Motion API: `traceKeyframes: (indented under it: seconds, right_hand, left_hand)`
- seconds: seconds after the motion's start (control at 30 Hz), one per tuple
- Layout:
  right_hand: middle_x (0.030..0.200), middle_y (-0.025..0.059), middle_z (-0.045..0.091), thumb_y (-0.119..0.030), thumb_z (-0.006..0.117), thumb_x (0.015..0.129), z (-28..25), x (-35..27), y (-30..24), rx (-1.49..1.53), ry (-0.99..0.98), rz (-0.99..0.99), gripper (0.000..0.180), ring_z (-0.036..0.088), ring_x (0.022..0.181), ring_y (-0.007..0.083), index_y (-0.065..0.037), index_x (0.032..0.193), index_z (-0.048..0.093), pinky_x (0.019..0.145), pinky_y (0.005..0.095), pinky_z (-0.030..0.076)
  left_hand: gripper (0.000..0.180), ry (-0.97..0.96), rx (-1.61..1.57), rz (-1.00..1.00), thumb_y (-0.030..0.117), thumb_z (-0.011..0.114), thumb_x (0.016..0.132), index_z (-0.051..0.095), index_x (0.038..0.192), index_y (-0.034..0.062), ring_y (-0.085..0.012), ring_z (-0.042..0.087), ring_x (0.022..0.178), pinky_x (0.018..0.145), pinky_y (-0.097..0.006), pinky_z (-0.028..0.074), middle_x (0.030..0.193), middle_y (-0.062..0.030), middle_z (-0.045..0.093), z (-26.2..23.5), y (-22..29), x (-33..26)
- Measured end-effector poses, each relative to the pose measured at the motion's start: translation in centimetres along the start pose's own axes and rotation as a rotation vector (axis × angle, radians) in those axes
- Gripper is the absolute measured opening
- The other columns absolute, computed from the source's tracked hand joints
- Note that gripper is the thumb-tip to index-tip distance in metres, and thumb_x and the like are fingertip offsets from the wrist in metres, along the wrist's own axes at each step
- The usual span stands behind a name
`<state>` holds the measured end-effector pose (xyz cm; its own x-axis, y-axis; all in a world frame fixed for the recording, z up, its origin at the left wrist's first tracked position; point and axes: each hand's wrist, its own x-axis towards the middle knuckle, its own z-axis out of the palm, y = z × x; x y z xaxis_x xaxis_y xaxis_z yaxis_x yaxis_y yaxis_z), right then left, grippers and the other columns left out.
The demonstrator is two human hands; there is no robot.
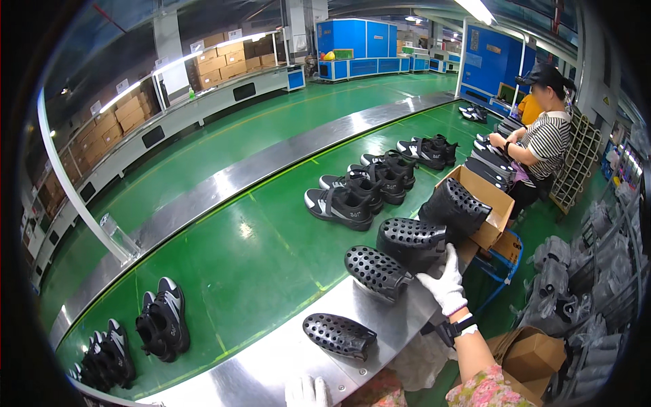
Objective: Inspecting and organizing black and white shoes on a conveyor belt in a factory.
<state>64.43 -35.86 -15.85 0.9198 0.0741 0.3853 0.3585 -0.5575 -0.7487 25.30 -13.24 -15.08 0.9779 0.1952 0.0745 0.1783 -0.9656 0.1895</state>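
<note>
My right hand (444, 283), in a white glove, reaches over the steel edge with its fingers spread. Its fingertips are at the side of a stack of black perforated toe-shaped plastic inserts (411, 234); whether they touch is hard to tell. Just left of that hand lies another perforated insert (376, 268), and a single one (338, 335) rests nearer to me on the steel ledge (268, 363). My left hand (307, 391), also gloved, lies on the ledge at the lower rim, fingers stretched out, partly cut off by the picture's edge. Neither hand visibly holds anything.
Black-and-grey sneakers (339, 205) stand on the green surface, with more pairs (163, 319) at left. An open carton (498, 207) holds stacked inserts (456, 207). A person (542, 136) handles shoes at far right. Bagged goods (553, 271) fill a right-hand rack; a carton (536, 356) stands below.
</note>
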Motion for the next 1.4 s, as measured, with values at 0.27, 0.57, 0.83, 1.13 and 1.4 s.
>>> traceKeyframes:
  seconds: [0.27,0.57,0.83,1.13,1.4]
  right_hand:
    - [0.158,0.0228,0.032,-0.01,0.092,0.065,-0.8,4.2,-0.6,0.33,-0.162,-0.052,0.129,0.039,0.143,0.0349,-0.012,0.162,0.008,0.116,0.045,0.038]
    - [0.137,0.0141,0.059,-0.018,0.1,0.053,1.4,4.7,1.5,0.296,-0.077,-0.024,0.12,0.059,0.124,0.0268,-0.013,0.153,0.035,0.107,0.0388,0.048]
    - [0.135,0.0152,0.06,-0.021,0.099,0.054,0.2,4.0,1.6,0.158,0.216,0.136,0.111,0.058,0.124,0.0283,-0.009,0.147,0.04,0.107,0.0403,0.048]
    - [0.147,0.0191,0.049,-0.021,0.096,0.06,-0.2,4.3,2.3,0.117,0.246,0.095,0.112,0.048,0.135,0.0316,-0.002,0.151,0.034,0.114,0.0394,0.04]
    - [0.149,0.0213,0.046,-0.025,0.095,0.063,-0.3,4.7,1.9,0.057,0.248,0.041,0.11,0.044,0.139,0.0343,-0.001,0.151,0.035,0.117,0.0408,0.036]
  left_hand:
    - [0.073,-0.002,-0.06,0.009,0.032,0.069,0.087,0.044,0.145,-0.0058,-0.0526,0.045,0.132,0.11,-0.06,0.037,0.142,-0.0349,0.047,0.1,-0.3,0.1]
    - [0.074,0.035,-0.093,0.051,0.032,0.069,0.087,0.043,0.145,-0.0063,-0.0538,0.045,0.131,0.11,-0.062,0.035,0.142,-0.0354,0.046,0.1,-0.2,0.5]
    - [0.075,0.004,-0.075,0.004,0.033,0.069,0.086,0.043,0.145,-0.0059,-0.0549,0.045,0.13,0.109,-0.062,0.035,0.142,-0.0351,0.047,-0.3,0.4,0.7]
    - [0.074,0.011,-0.088,0.002,0.032,0.069,0.086,0.043,0.144,-0.0064,-0.0553,0.045,0.129,0.109,-0.062,0.036,0.141,-0.036,0.047,0.0,0.4,0.5]
    - [0.074,0.001,-0.069,-0.008,0.033,0.069,0.086,0.043,0.144,-0.0054,-0.055,0.046,0.128,0.108,-0.063,0.037,0.139,-0.035,0.048,0.2,0.8,0.5]
